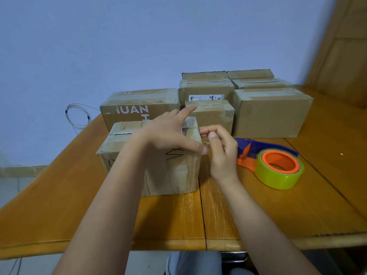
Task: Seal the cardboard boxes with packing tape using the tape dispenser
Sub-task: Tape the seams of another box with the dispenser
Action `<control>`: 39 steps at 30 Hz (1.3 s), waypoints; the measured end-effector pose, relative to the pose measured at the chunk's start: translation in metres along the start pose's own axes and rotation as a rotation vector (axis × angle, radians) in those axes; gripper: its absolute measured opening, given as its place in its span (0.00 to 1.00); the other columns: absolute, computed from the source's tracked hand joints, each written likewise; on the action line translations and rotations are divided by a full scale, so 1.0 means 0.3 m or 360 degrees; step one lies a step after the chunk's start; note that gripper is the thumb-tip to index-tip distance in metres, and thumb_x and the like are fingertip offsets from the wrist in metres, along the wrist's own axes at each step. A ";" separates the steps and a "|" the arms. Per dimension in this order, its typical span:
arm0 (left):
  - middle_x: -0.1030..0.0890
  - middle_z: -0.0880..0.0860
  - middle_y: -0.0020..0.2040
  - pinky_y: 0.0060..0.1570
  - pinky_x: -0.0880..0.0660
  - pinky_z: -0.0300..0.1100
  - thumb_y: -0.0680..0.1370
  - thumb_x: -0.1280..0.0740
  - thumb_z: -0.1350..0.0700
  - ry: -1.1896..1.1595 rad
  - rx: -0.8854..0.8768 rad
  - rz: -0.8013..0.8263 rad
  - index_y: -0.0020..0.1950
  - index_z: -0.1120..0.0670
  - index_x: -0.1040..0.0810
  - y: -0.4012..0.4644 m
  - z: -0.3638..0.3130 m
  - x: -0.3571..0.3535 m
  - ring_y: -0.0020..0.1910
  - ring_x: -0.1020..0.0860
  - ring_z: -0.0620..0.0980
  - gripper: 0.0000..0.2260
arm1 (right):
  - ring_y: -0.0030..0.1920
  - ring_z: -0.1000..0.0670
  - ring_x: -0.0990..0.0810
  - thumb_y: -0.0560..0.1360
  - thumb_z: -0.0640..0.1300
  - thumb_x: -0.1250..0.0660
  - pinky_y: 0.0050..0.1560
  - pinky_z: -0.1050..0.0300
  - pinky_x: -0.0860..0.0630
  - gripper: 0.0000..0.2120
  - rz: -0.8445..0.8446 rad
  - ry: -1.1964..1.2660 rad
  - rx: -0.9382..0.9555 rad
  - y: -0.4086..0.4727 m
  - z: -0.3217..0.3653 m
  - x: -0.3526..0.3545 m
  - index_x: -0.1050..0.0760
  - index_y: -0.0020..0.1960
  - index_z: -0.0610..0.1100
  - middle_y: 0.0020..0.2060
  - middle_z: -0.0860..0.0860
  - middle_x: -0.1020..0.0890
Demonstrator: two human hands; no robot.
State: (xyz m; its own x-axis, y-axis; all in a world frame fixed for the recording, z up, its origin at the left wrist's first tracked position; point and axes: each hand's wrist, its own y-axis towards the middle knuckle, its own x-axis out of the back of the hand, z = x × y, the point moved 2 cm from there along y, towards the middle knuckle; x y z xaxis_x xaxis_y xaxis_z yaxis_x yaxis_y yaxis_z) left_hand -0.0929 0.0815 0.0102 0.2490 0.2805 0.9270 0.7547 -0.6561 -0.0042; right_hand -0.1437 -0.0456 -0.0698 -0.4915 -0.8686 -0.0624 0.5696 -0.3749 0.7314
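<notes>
The left hand [170,132] lies flat on top of the nearest cardboard box [158,165], fingers straight and spread, thumb reaching to the box's right edge. Just beside it, the right hand [220,149] hovers at that edge with fingers curled, thumb meeting fingertips; whether they pinch tape cannot be told. The tape dispenser [270,159] lies on the counter [258,211] to the right, near the hand.

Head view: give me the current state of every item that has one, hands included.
Near box: on table, top seam taped.
Left hand: fingers spread, resting on the near box's top.
Right hand: fingers curled at the box's right edge; what it pinches, cannot tell.
Tape dispenser: lying on table, untouched.
Rear boxes: closed, tape across tops.
</notes>
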 end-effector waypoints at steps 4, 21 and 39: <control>0.38 0.50 0.75 0.70 0.40 0.50 0.51 0.36 0.27 -0.0012 -0.0003 0.0016 0.78 0.40 0.53 0.002 0.000 -0.003 0.73 0.42 0.51 0.58 | 0.46 0.51 0.26 0.74 0.44 0.43 0.45 0.64 0.31 0.08 0.0115 -0.0043 0.0133 -0.004 0.007 -0.003 0.29 0.39 0.44 0.43 0.45 0.26; 0.40 0.50 0.75 0.71 0.40 0.52 0.52 0.35 0.29 -0.0016 0.0015 0.0041 0.77 0.39 0.54 0.001 0.001 0.000 0.74 0.43 0.52 0.57 | 0.45 0.52 0.26 0.75 0.41 0.41 0.45 0.61 0.29 0.12 0.0204 -0.0103 0.0378 -0.021 0.032 0.028 0.26 0.37 0.37 0.44 0.44 0.26; 0.42 0.48 0.76 0.74 0.44 0.52 0.52 0.29 0.32 -0.0073 -0.0097 0.0120 0.77 0.38 0.54 -0.008 0.002 0.007 0.75 0.46 0.49 0.58 | 0.49 0.56 0.24 0.75 0.40 0.37 0.48 0.65 0.28 0.07 0.0094 -0.0194 0.0230 -0.076 0.022 0.040 0.24 0.41 0.39 0.44 0.52 0.23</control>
State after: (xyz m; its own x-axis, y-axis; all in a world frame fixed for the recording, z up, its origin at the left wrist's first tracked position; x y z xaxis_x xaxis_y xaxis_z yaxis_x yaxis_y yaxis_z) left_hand -0.0939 0.0842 0.0119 0.3319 0.2597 0.9069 0.6949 -0.7174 -0.0489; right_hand -0.1671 -0.0454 -0.0826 -0.5410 -0.8389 0.0595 0.5037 -0.2665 0.8218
